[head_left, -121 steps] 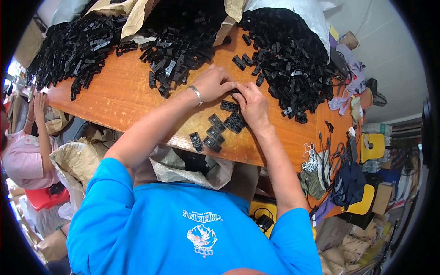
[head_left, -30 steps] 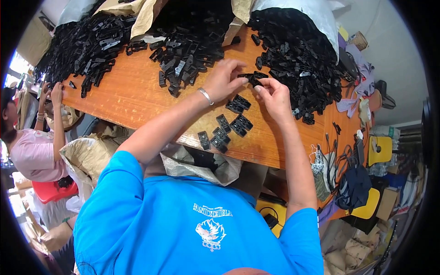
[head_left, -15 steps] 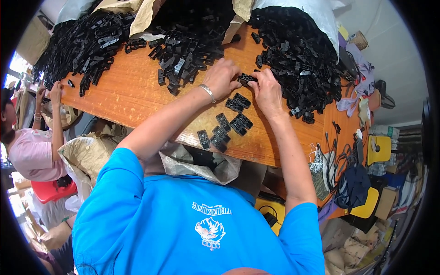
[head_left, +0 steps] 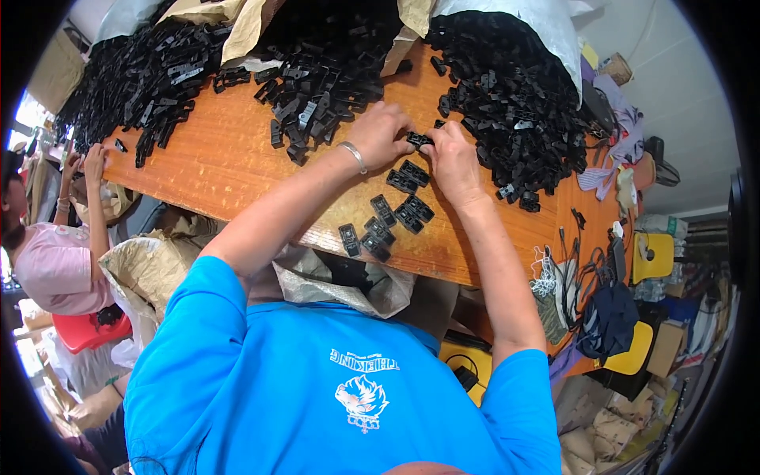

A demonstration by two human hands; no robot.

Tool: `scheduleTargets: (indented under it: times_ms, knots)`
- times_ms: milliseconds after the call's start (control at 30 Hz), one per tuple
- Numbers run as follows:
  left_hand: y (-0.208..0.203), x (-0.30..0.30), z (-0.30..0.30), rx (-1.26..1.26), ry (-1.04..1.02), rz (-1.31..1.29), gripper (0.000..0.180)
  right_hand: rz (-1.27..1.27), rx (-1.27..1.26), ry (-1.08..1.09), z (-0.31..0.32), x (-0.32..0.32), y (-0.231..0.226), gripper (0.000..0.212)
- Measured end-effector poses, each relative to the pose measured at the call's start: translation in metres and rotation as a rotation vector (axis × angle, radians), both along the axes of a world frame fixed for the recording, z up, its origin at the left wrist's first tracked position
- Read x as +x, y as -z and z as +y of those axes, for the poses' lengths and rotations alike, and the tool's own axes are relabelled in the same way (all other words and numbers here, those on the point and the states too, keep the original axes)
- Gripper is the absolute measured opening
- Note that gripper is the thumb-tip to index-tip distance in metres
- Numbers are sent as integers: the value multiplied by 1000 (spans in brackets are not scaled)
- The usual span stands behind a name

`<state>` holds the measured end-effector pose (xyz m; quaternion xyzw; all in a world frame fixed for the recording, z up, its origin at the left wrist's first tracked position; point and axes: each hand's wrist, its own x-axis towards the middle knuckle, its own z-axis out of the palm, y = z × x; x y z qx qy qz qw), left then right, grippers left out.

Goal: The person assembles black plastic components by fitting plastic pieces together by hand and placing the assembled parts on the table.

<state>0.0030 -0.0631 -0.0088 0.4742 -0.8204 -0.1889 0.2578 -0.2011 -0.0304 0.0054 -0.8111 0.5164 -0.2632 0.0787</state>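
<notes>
My left hand (head_left: 380,136) and my right hand (head_left: 455,164) meet over the table, pinching a small black plastic piece (head_left: 419,140) between their fingertips. Part of the piece is hidden by the fingers. Between my forearms and the table's near edge lie several black rectangular plastic pieces with open recesses, among them a pair (head_left: 413,173) just below the hands and a single one (head_left: 350,239) farthest left. Close to my right hand spreads a heap of loose black plastic parts (head_left: 507,111). Another heap (head_left: 317,103) lies beyond my left hand.
The wooden table (head_left: 206,178) also bears a third black heap (head_left: 158,71) at the far left. An open sack (head_left: 348,297) hangs at the near edge. Cables (head_left: 582,269) lie at the right. A co-worker in a pink shirt (head_left: 63,265) sits at the left.
The held black piece has shifted slightly left and turned a little between my fingers. My right hand has moved slightly left, closer to my left hand. The laid-out pieces stay in place.
</notes>
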Motion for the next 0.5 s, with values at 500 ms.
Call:
scheduleTargets:
  times_ms: [500]
  knots:
    - [-25,-6,-5,162,-55,-231,23,-116,524,52,-1,-9,-20,29]
